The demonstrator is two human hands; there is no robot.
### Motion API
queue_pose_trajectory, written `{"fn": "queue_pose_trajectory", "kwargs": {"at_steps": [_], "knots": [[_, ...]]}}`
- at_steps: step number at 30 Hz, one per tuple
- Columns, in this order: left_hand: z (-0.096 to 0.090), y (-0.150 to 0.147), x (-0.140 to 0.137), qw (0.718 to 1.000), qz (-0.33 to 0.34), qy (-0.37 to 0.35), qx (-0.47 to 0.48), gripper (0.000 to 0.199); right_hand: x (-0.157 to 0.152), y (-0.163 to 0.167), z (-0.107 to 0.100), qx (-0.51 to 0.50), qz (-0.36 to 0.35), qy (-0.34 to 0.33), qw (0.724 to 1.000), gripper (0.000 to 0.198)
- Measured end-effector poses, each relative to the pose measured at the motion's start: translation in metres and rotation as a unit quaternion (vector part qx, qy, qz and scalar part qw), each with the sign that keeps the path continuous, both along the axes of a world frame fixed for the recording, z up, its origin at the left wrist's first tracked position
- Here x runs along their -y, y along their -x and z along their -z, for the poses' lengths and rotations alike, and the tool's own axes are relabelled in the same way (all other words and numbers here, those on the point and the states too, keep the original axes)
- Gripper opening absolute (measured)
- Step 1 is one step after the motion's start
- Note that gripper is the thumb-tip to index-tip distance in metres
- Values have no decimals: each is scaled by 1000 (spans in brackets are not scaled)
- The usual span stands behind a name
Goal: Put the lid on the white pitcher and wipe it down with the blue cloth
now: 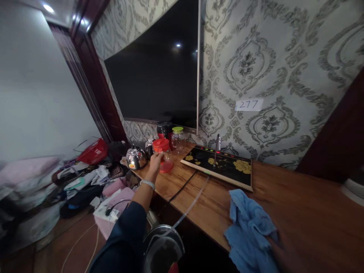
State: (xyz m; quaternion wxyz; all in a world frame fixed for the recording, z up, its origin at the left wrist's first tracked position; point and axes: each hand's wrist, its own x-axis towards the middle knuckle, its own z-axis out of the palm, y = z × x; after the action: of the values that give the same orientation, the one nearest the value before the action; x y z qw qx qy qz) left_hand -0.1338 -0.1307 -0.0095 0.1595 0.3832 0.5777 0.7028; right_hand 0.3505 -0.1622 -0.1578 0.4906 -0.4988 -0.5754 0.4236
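Note:
My left hand [156,160] reaches out over the wooden counter, its fingers closed round the handle side of a clear pitcher [166,163] with a red lid and red base. The pitcher is upright on the counter top. At lower right, my right hand [280,248] is smeared by motion and dim, with a crumpled blue cloth [251,231] gathered in it. Some of the cloth lies over the counter's front edge. Between my hands sits a black panel [224,167] with yellow flowers, lit buttons and a curved metal spout [218,146].
Behind the pitcher stand a green-lidded glass jug [178,141] and a red-and-black appliance [165,130]. Shiny kettles [135,157] are at the counter's left end. A clear hose [191,206] runs into a metal pot [164,248] below. Clothes [82,182] are piled at left.

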Motion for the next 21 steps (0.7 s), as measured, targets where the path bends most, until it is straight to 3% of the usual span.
{"fn": "queue_pose_trajectory", "kwargs": {"at_steps": [9,16,21], "knots": [[-17,-27,44,998,-8,-33,51,39,6,14,-16,-36,-31,-12,999,63],[-33,-61,98,1000,6,-14,15,40,10,17,-33,-76,-37,-22,996,54],[-46,-100,132,998,45,-25,27,40,16,7,-41,-103,20,-2,995,49]]}}
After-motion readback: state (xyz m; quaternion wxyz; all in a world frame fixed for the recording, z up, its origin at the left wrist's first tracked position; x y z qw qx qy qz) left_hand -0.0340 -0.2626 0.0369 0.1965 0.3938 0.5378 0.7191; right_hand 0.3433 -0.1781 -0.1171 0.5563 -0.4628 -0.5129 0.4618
